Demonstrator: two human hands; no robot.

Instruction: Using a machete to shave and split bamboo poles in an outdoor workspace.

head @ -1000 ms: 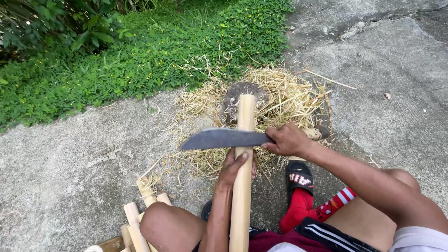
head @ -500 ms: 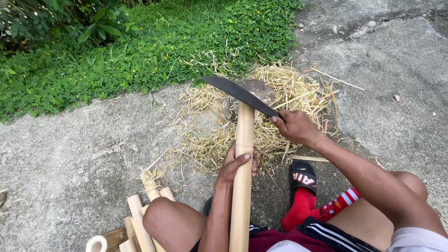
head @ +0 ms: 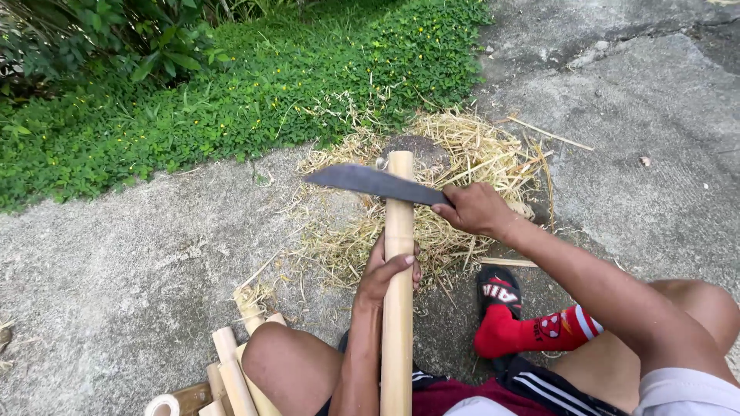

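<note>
While left hand (head: pixel 385 273) grips bamboo pole (head: pixel 398 231), right hand (head: pixel 475 209) holds blade (head: pixel 370 182).

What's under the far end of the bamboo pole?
The bamboo pole stands on a dark round block, ringed by straw-like shavings. The pole covers the block's middle, so the contact spot cannot be seen.

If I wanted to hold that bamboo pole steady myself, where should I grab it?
Probably mid-length, where the left hand wraps the bamboo pole from its left side. The pole stands steeply, far end on the block, and the blade in the right hand crosses near that end, so gripping lower keeps fingers away.
</note>
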